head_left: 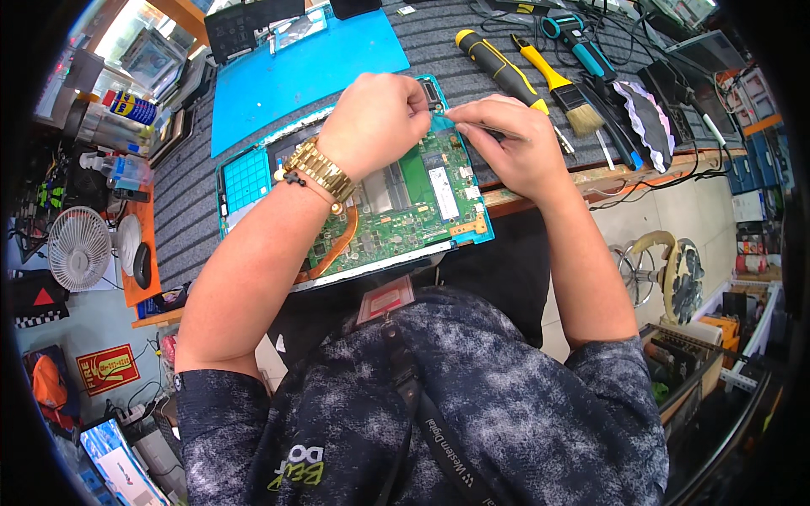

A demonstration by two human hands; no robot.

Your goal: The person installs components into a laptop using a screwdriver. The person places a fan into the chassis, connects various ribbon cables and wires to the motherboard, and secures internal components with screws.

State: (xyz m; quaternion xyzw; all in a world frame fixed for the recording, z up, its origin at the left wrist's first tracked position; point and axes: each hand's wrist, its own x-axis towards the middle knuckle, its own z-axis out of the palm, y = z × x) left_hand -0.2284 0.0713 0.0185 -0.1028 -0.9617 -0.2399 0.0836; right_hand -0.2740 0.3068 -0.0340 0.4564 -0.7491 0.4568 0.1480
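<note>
An opened laptop base [485, 226] in a teal shell lies at the bench's front edge, its green circuit board [384, 229] bare. A copper heat pipe [342, 244] runs along its left part. Over the far right corner, my left hand [380, 118], below a gold watch [319, 173], has its fingers curled together; what they pinch, if anything, is hidden. Close beside it, my right hand [519, 139] pinches a thin metal tool [499, 131], slim like tweezers, its tip near the same corner by a small dark part [432, 91].
Beyond the laptop lies a blue mat [312, 80] on a ribbed grey bench cover. To the right are a yellow-black screwdriver [499, 67], a brush [574, 101], a teal-black tool [578, 46] and cables. A small white fan [78, 247] and a spray can [133, 108] stand left.
</note>
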